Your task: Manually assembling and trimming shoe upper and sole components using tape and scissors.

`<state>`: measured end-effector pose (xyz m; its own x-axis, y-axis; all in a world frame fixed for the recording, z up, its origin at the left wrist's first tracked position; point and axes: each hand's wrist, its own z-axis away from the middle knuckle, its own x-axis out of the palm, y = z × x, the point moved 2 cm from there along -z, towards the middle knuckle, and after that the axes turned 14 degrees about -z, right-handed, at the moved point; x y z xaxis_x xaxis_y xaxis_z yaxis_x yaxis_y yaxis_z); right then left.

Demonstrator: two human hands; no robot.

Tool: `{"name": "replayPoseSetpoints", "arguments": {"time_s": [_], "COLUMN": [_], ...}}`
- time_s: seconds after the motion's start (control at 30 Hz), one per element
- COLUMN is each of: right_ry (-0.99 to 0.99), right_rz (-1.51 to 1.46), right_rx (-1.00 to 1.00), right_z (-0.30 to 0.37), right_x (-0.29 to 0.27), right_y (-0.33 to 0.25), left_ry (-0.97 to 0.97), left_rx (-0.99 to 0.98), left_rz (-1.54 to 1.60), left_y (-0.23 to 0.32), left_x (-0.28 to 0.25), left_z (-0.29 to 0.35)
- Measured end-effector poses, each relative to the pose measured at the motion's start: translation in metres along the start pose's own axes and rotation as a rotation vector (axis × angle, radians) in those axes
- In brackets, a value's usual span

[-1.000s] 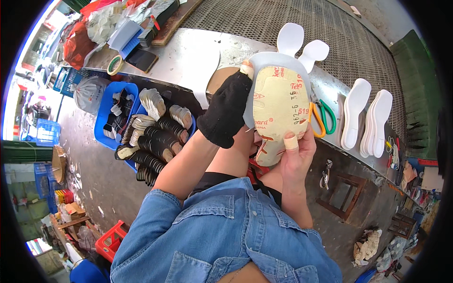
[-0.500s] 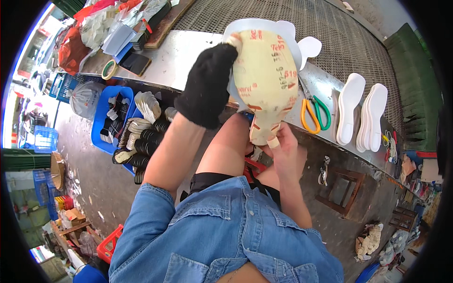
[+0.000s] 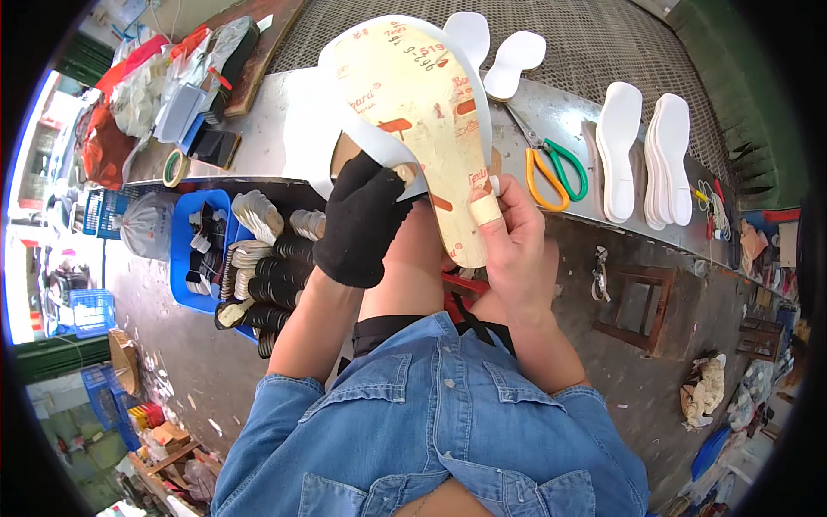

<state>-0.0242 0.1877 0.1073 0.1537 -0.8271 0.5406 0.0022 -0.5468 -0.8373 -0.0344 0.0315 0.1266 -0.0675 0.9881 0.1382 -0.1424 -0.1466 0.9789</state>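
A cream insole board [image 3: 413,86] with red print lies over a larger white sheet [image 3: 349,138] that shows past its edges. My left hand [image 3: 362,224], in a black glove with a bare fingertip showing, is closed on the white sheet's edge beside the insole's narrow middle. At the heel end, my bare right hand [image 3: 515,228] grips the insole, its taped thumb on top and the fingers partly hidden beneath. The insole is held tilted above my lap, at the edge of the metal table [image 3: 267,129].
Scissors [image 3: 556,172] with orange and green handles lie right of the insole. Beyond them are stacked white insoles [image 3: 618,155] and a second stack [image 3: 668,159]. A blue crate [image 3: 194,258] and bundled soles [image 3: 276,271] stand below left. A wooden stool [image 3: 637,302] is at right.
The insole has turned, its heel end now pointing more toward my right hand. My gloved left hand has moved down along its edge, from the wide part to the narrow middle.
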Motion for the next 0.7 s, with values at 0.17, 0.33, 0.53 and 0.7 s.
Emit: {"name": "replayPoseSetpoints", "arguments": {"time_s": [0.17,0.33,0.53,0.7], "right_ry": [-0.006,0.009,0.031,-0.136], "right_rz": [-0.018,0.009,0.326,-0.042], "right_rx": [-0.059,-0.046,-0.029,-0.078], "right_z": [0.0,0.001,-0.002,-0.036], "right_x": [-0.002,0.003,-0.019,-0.014], "right_y": [0.005,0.009,0.004,-0.036], "left_ry": [-0.013,-0.139,-0.061,-0.168], "left_rx": [0.021,0.029,0.062,0.123], "left_rz": [0.125,0.312,0.155,0.044], "left_y": [0.004,0.007,-0.005,-0.014], "left_x": [0.005,0.0,-0.007,0.005], "left_z": [0.006,0.006,-0.011,-0.007]}}
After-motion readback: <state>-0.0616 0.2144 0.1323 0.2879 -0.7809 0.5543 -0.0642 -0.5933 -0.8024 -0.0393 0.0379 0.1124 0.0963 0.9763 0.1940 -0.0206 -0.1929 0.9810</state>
